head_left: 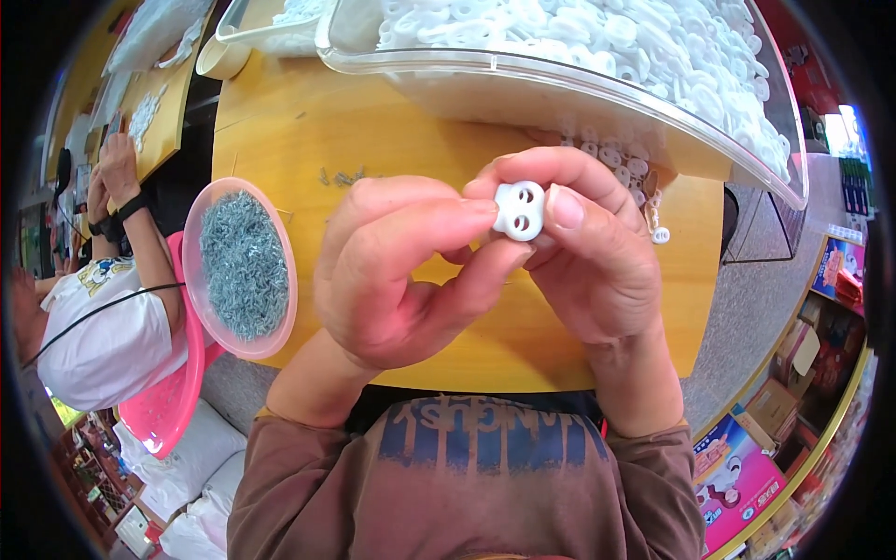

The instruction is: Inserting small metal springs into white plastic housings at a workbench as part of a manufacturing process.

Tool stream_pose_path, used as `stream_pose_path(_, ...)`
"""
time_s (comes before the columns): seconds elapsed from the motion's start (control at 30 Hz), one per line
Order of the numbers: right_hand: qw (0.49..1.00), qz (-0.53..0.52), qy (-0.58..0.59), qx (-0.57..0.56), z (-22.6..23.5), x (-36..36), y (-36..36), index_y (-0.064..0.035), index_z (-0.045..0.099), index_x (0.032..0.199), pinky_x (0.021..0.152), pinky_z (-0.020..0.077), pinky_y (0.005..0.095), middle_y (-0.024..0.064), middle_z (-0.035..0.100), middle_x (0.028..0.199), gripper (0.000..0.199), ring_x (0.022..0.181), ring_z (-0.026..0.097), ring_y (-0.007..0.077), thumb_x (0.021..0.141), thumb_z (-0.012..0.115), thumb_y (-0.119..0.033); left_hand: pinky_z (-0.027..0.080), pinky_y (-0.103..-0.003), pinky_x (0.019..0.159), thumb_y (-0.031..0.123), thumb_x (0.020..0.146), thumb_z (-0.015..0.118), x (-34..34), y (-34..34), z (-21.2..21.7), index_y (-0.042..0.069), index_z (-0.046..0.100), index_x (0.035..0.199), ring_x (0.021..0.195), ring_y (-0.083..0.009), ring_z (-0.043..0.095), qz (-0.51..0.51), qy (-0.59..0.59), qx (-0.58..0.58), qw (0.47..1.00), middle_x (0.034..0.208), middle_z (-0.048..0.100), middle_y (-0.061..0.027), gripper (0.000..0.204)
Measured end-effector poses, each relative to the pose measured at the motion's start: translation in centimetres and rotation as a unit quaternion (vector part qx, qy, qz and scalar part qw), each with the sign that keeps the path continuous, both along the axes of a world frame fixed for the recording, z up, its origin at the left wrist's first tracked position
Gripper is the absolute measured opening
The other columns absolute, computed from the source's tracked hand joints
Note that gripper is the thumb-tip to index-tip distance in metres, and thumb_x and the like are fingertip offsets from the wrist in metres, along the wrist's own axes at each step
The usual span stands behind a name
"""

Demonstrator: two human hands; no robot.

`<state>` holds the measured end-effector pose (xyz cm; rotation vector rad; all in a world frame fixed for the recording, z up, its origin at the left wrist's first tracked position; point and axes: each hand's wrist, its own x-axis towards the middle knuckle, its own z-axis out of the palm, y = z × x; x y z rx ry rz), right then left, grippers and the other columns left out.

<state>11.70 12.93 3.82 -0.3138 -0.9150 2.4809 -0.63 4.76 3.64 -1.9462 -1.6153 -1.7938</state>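
A small white plastic piece with two oval holes [520, 212] is held up between both hands, above the table's middle. My left hand [397, 266] pinches its left edge between thumb and fingers. My right hand [597, 243] grips its right side, the thumb resting by the upper hole. Below the hands lies the yellow wooden table [448, 359]. A pink bowl [287, 322] full of small grey metal screws or pins [245, 266] stands at the table's left edge. A few loose metal pieces [345, 176] lie on the table beyond my left hand.
A large clear bin [560, 79] heaped with white plastic parts [644, 47] spans the far side. More white pieces [621, 159] lie behind my right hand. A pink chair [163, 411] and another person [112, 327] are at the left. Shelves with boxes [775, 411] stand right.
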Motion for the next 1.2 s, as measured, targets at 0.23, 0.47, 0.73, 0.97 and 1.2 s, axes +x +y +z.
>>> stream_pose_path(0.23, 0.999, 0.008, 0.009, -0.044, -0.10, 0.01, 0.15, 0.0012, 0.045, 0.107, 0.077, 0.0452, 0.0329, 0.0178, 0.053, 0.098, 0.032, 0.088, 0.054, 0.0237, 0.080, 0.046, -0.017, 0.042, -0.024, 0.050, 0.001, 0.060, 0.070, 0.17, -0.24, 0.38, 0.005, 0.053, 0.088, 0.063, -0.0159, 0.053, -0.001, -0.004, -0.025, 1.000, 0.077, 0.054, -0.0054, 0.033)
stream_pose_path(0.47, 0.998, 0.018, 0.027, -0.056, -0.41, -0.05, 0.16, -0.0001, 0.045, 0.109, 0.079, 0.0435, 0.0342, 0.0176, 0.053, 0.096, 0.033, 0.089, 0.053, 0.0253, 0.080, 0.046, -0.016, 0.043, -0.024, 0.050, 0.002, 0.061, 0.070, 0.09, -0.29, 0.42, 0.004, 0.054, 0.088, 0.062, -0.0161, 0.052, -0.002, -0.012, -0.031, 0.999, 0.077, 0.054, -0.0058, 0.032)
stream_pose_path(0.73, 0.998, 0.018, 0.045, -0.046, -0.55, -0.12, 0.17, -0.0013, 0.046, 0.108, 0.078, 0.0431, 0.0355, 0.0169, 0.053, 0.096, 0.032, 0.088, 0.053, 0.0240, 0.079, 0.047, -0.016, 0.040, -0.021, 0.044, 0.005, 0.061, 0.071, 0.00, 0.02, 0.60, 0.003, 0.053, 0.089, 0.057, -0.0128, 0.049, -0.004, 0.002, -0.023, 1.000, 0.074, 0.053, -0.0053, 0.033)
stream_pose_path(0.97, 0.999, 0.005, 0.025, -0.046, -0.28, -0.07, 0.10, -0.0026, 0.048, 0.105, 0.078, 0.0435, 0.0337, 0.0158, 0.052, 0.100, 0.028, 0.090, 0.052, 0.0228, 0.078, 0.049, -0.011, 0.041, -0.021, 0.043, 0.004, 0.063, 0.069, 0.19, 0.05, 0.23, 0.002, 0.053, 0.089, 0.057, -0.0122, 0.049, -0.012, -0.039, -0.031, 0.999, 0.073, 0.052, -0.0052, 0.031)
stream_pose_path(1.2, 0.999, 0.004, 0.029, -0.045, -0.31, -0.08, 0.12, -0.0033, 0.048, 0.104, 0.079, 0.0435, 0.0339, 0.0154, 0.052, 0.101, 0.027, 0.091, 0.052, 0.0224, 0.079, 0.049, -0.011, 0.042, -0.020, 0.043, 0.003, 0.065, 0.068, 0.06, 0.27, 0.17, 0.003, 0.053, 0.090, 0.059, -0.0118, 0.049, -0.015, -0.027, -0.019, 0.999, 0.073, 0.052, -0.0051, 0.029)
